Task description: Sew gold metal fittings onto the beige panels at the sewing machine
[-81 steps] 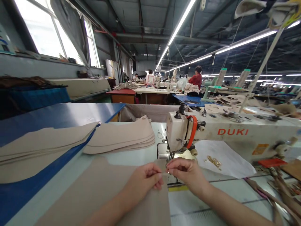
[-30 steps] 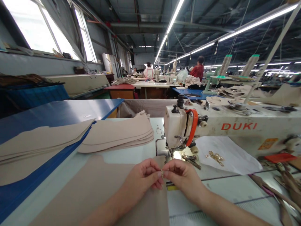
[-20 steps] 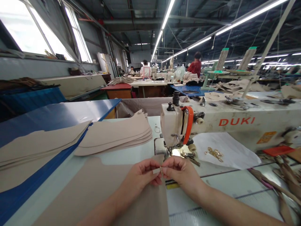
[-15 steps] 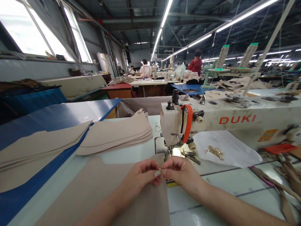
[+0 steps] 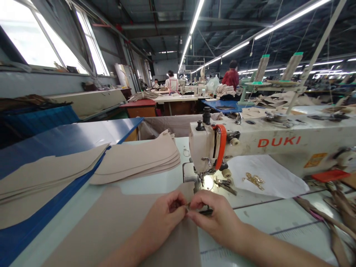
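Worktop (image 5: 161, 183) in pale green carries nearly everything close to me, and on its right stands the sewing machine (image 5: 280, 149); were I to push too far forward, I could rap my knuckles on its head. Near left, a wide beige panel (image 5: 116, 218) lies flat beneath my left arm, and a careless drag of the wrist might skew it. Beyond that, the stack of cut pieces (image 5: 139, 159) has stepped edges that a bump could fan out. The white sheet (image 5: 272, 181) to the right might slide if my arm caught its near edge. My left hand (image 5: 164, 211) has its fingers closed on something tiny; my right hand (image 5: 218, 215) brings thumb and forefinger to the same spot, but I cannot tell whether they grip too. A tug on the sheet could scatter the gold-coloured fittings (image 5: 254, 180) heaped there. Smallest is the little piece (image 5: 188, 205) between my hands, by the panel's right edge: it could twist or drop if a pinch loosened, and being mostly covered, it might sit crooked unnoticed.
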Tool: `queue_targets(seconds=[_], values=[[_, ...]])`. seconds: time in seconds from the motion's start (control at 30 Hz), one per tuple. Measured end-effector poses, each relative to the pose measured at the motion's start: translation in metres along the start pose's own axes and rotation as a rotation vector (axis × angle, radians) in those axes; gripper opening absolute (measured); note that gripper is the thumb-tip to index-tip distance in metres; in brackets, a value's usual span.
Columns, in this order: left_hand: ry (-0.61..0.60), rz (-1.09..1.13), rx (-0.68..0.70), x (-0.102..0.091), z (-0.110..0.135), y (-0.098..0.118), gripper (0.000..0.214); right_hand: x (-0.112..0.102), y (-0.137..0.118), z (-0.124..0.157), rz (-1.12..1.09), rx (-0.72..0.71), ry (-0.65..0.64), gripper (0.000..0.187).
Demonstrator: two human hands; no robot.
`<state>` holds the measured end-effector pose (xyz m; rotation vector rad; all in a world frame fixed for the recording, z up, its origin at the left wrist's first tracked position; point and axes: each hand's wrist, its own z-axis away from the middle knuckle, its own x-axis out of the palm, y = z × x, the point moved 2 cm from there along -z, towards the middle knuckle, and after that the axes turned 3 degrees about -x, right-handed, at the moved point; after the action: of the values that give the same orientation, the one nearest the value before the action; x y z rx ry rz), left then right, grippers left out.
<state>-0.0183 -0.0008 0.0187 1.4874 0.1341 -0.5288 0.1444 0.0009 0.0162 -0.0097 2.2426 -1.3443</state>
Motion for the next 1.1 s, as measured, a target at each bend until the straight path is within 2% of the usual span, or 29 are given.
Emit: queue_targets(seconds=[0.1, 0.27, 0.37, 0.53, 0.67, 0.83, 0.97, 1.1], values=[[-0.001, 0.114, -0.002, 0.0, -0.002, -0.001, 0.008, -0.003, -0.002, 0.0, 0.026, -0.069, -0.002, 0.014], [0.072, 0.258, 0.074, 0.0, -0.003, 0.006, 0.013, -0.002, 0.001, -0.001, 0.046, -0.045, 0.094, 0.013], [0.111, 0.296, 0.034, 0.001, -0.002, 0.009, 0.016, 0.001, 0.004, -0.001, 0.029, -0.02, 0.143, 0.012], [0.08, 0.37, -0.014, 0.001, -0.004, 0.005, 0.019, 0.002, 0.007, -0.001, 0.049, -0.001, 0.159, 0.011], [0.112, 0.351, -0.022, 0.003, -0.005, 0.0, 0.023, 0.002, 0.008, -0.002, 0.054, -0.007, 0.127, 0.01], [0.172, 0.272, 0.037, 0.004, -0.004, -0.001, 0.023, 0.002, 0.007, -0.002, 0.015, 0.022, 0.106, 0.011], [0.202, 0.225, 0.077, 0.003, -0.001, 0.003, 0.019, 0.001, 0.007, -0.001, -0.145, 0.073, 0.119, 0.002], [0.221, 0.202, 0.092, 0.002, 0.002, 0.006, 0.016, 0.002, 0.014, 0.001, -0.262, 0.149, 0.094, 0.003]])
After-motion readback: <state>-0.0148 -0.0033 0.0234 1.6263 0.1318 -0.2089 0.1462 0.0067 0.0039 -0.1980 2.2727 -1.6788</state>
